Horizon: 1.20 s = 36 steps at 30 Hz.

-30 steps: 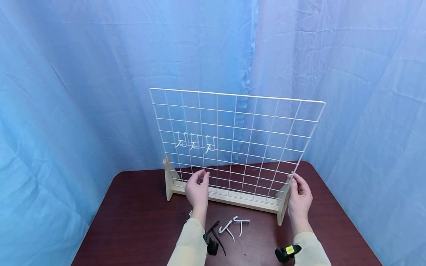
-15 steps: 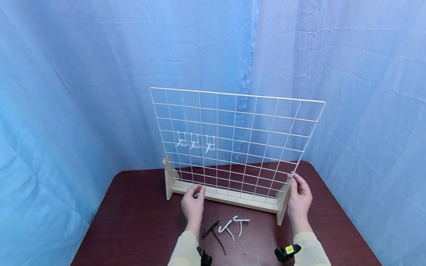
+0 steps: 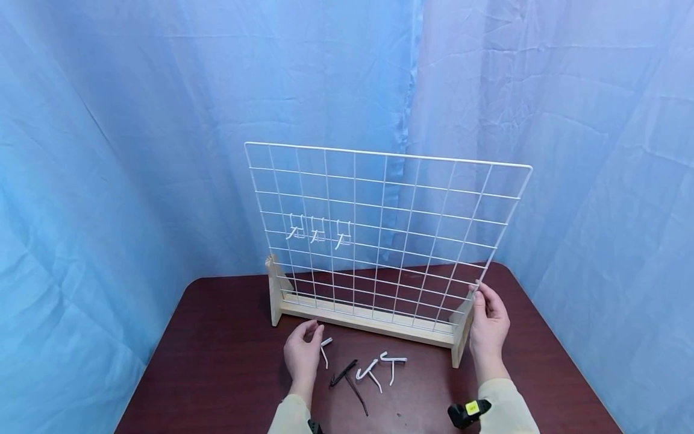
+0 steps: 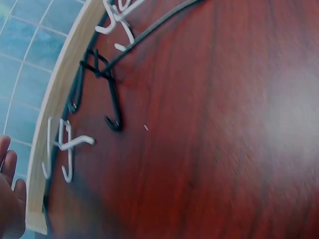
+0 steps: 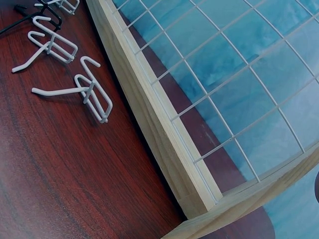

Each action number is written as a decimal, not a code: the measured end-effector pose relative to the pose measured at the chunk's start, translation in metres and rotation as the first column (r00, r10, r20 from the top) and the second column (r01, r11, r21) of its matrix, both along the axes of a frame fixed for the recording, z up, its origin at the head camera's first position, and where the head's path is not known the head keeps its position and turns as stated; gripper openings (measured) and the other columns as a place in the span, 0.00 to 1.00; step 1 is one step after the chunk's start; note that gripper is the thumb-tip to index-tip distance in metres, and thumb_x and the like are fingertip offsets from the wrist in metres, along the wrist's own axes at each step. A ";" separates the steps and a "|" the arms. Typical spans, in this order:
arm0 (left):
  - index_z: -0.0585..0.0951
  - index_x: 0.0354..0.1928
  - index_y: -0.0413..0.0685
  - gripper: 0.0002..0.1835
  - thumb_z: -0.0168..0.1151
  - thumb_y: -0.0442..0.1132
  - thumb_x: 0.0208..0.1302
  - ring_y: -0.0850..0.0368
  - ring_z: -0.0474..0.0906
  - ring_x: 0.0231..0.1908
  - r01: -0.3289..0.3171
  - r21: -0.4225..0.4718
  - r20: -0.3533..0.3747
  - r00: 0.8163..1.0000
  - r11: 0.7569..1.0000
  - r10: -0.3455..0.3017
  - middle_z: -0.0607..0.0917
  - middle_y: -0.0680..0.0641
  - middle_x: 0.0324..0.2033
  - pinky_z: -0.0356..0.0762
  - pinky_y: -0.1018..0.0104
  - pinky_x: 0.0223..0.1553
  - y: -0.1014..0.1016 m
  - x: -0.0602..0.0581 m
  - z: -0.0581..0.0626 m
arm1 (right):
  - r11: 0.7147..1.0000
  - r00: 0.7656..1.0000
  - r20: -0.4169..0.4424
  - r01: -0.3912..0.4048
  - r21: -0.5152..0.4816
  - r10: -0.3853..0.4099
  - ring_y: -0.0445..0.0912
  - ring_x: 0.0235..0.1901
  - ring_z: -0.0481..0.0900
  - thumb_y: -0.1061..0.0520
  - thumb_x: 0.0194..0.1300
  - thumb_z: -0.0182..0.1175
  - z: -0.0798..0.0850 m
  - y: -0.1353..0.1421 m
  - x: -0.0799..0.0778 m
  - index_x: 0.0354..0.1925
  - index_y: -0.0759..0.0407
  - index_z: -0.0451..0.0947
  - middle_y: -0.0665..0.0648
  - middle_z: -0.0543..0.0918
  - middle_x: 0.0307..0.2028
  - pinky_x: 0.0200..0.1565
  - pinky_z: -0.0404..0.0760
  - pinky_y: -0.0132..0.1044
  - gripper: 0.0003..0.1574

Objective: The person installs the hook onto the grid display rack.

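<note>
A white wire grid panel (image 3: 379, 236) stands in a pale wooden stand (image 3: 365, 321), leaning back. My right hand (image 3: 488, 325) grips the panel's right edge at the top of the stand's end piece, thumb in front. Low over the table, my left hand (image 3: 302, 354) has loosely bent fingers and nothing between them. Beside it lies a white wire hook (image 3: 325, 352); the left wrist view shows this white hook (image 4: 65, 145) apart from the fingers (image 4: 9, 167). Three white hooks, one of them this hook (image 3: 344, 235), hang on the panel's left half.
A black hook (image 3: 347, 384) and two more white hooks, a middle one (image 3: 368, 375) and a right one (image 3: 393, 364), lie on the dark red table (image 3: 228, 374) in front of the stand. Blue curtains (image 3: 162, 120) close off the back and sides.
My left hand has come down from in front of the panel toward the table, drawing left, and the white hook beside it has come into sight. The right hand stays at the panel's edge.
</note>
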<state>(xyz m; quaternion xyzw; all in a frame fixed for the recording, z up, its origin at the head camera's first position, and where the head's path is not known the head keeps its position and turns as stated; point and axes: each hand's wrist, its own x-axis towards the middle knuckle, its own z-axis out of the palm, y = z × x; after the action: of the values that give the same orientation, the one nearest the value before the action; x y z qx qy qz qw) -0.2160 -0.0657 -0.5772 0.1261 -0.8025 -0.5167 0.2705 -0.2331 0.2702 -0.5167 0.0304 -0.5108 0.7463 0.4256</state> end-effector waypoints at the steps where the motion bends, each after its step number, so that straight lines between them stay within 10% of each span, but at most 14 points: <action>1: 0.85 0.35 0.50 0.08 0.71 0.39 0.50 0.59 0.81 0.31 0.000 -0.006 0.005 1.000 1.000 0.000 0.85 0.55 0.30 0.74 0.60 0.37 -0.002 0.001 -0.002 | 1.000 1.000 0.002 0.002 0.000 -0.002 0.44 0.44 0.80 0.71 0.63 0.52 0.000 0.000 0.000 0.49 0.77 0.73 0.57 0.84 0.39 0.47 0.73 0.27 0.16; 14: 0.86 0.33 0.49 0.08 0.72 0.38 0.48 0.59 0.81 0.31 -0.009 -0.079 0.013 1.000 0.997 0.010 0.85 0.55 0.29 0.75 0.61 0.36 -0.024 0.017 -0.029 | 1.000 1.000 0.008 -0.006 -0.004 0.006 0.44 0.44 0.80 0.73 0.63 0.51 0.000 0.002 0.000 0.49 0.78 0.72 0.58 0.84 0.39 0.46 0.74 0.27 0.15; 36: 0.85 0.36 0.49 0.18 0.76 0.45 0.40 0.51 0.79 0.36 -0.051 -0.239 0.085 0.994 0.970 0.074 0.85 0.52 0.32 0.73 0.57 0.40 -0.023 0.031 -0.040 | 0.999 0.999 -0.024 -0.039 -0.020 0.038 0.45 0.44 0.80 0.74 0.63 0.50 0.014 -0.007 0.009 0.48 0.79 0.72 0.61 0.84 0.40 0.47 0.74 0.28 0.15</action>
<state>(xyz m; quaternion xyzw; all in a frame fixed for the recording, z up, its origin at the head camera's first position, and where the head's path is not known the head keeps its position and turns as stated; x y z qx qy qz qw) -0.1846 -0.0887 -0.6173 0.1421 -0.8657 -0.4021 0.2620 -0.2245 0.2637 -0.5023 0.0447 -0.4971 0.7593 0.4175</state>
